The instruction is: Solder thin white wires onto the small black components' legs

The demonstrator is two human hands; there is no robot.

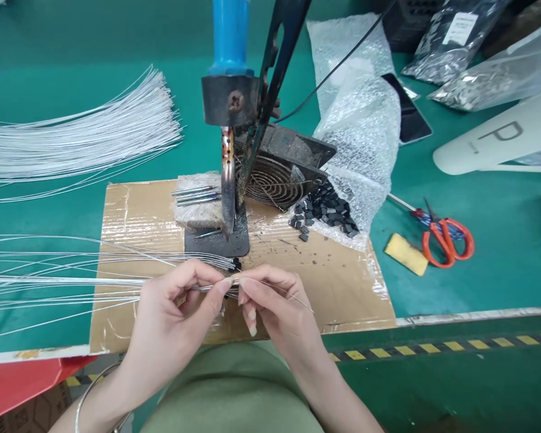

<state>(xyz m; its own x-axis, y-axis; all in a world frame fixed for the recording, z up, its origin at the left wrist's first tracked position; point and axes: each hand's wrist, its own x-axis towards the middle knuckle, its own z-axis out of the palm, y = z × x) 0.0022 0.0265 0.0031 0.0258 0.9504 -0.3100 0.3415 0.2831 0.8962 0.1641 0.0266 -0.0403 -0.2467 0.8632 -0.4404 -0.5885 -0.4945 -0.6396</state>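
Note:
My left hand (175,325) is closed round thin white wires (117,281), which trail off to the left. Thumb and forefinger of my right hand (282,304) pinch at the wire tips, touching the left fingertips. Whatever sits between the fingertips is too small to make out. From the right fingers a fine thin strand (300,300) sticks out to the right. Just beyond my hands lie more wires with black ends (237,264). Above them a soldering iron (228,174) with a blue handle hangs tip down in a black stand.
Cardboard (342,288) covers the bench under my hands. Small black pieces (327,210) lie on bubble wrap (356,120), beside a fan (279,180). Orange-handled scissors (446,240) and a yellow sponge (406,254) are at right. A large white wire bundle (81,141) lies at left.

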